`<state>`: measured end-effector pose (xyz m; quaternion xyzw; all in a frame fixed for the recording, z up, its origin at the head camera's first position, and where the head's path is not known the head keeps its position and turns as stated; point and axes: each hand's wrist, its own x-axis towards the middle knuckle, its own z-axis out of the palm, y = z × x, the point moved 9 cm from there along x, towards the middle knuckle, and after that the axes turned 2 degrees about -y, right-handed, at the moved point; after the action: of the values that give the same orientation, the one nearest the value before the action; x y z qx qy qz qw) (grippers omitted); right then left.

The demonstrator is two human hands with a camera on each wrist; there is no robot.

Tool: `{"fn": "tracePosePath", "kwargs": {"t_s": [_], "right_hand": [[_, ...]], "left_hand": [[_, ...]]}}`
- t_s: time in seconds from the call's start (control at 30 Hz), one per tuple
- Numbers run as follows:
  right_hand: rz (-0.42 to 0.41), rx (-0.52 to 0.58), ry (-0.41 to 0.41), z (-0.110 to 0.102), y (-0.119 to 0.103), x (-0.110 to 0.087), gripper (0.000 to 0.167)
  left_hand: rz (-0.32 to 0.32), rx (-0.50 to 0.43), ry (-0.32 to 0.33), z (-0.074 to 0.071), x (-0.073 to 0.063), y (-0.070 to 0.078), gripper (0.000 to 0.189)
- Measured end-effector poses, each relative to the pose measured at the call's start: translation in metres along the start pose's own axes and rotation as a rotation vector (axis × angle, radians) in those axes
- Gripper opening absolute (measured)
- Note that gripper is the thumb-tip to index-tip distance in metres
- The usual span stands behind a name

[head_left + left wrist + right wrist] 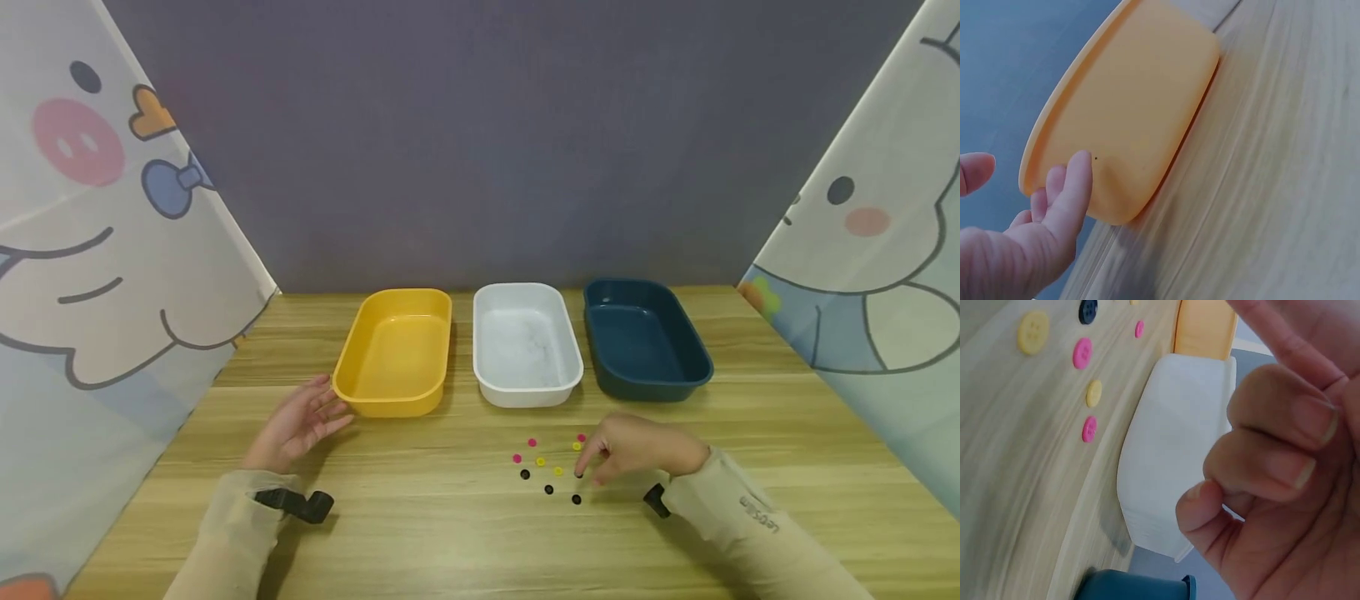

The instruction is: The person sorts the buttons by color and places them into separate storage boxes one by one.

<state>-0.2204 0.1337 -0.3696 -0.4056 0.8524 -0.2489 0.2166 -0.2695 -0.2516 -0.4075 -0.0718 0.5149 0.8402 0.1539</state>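
My left hand is relaxed, palm turned inward, beside the near left corner of the yellow bin. In the left wrist view its fingertips overlap the wall of that bin. Over a scatter of small round buttons, my right hand reaches down with the index fingertip at a black button, the thumb spread apart from it. Its other fingers are curled toward the palm in the right wrist view. Close by lie other black buttons, several yellow buttons and pink buttons.
A white bin stands in the middle of the row, with a dark blue bin to its right. Behind them rises a grey panel. Cartoon-printed cloths flank the wooden table.
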Motion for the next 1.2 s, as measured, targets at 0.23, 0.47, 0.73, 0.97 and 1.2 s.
{"fn": "tracePosePath", "kwargs": {"t_s": [0.23, 0.47, 0.73, 0.97, 1.2], "right_hand": [[0.037, -0.005, -0.005, 0.003, 0.002, 0.002, 0.013], [0.040, -0.028, -0.024, 0.005, 0.002, 0.001, 0.015], [0.063, 0.016, -0.073, 0.010, 0.007, 0.006, 0.019], [0.083, -0.019, -0.106, 0.024, 0.004, 0.011, 0.021], [0.087, 0.001, -0.115, 0.022, 0.004, 0.018, 0.023]], "left_hand": [[0.034, 0.023, -0.043, 0.009, 0.003, -0.001, 0.016], [0.058, -0.019, -0.027, 0.015, 0.005, 0.000, 0.015], [0.018, -0.056, 0.034, 0.015, 0.008, -0.003, 0.041], [0.006, -0.037, 0.036, 0.011, 0.008, -0.012, 0.067], [0.026, -0.038, 0.042, 0.013, 0.007, -0.003, 0.066]]}}
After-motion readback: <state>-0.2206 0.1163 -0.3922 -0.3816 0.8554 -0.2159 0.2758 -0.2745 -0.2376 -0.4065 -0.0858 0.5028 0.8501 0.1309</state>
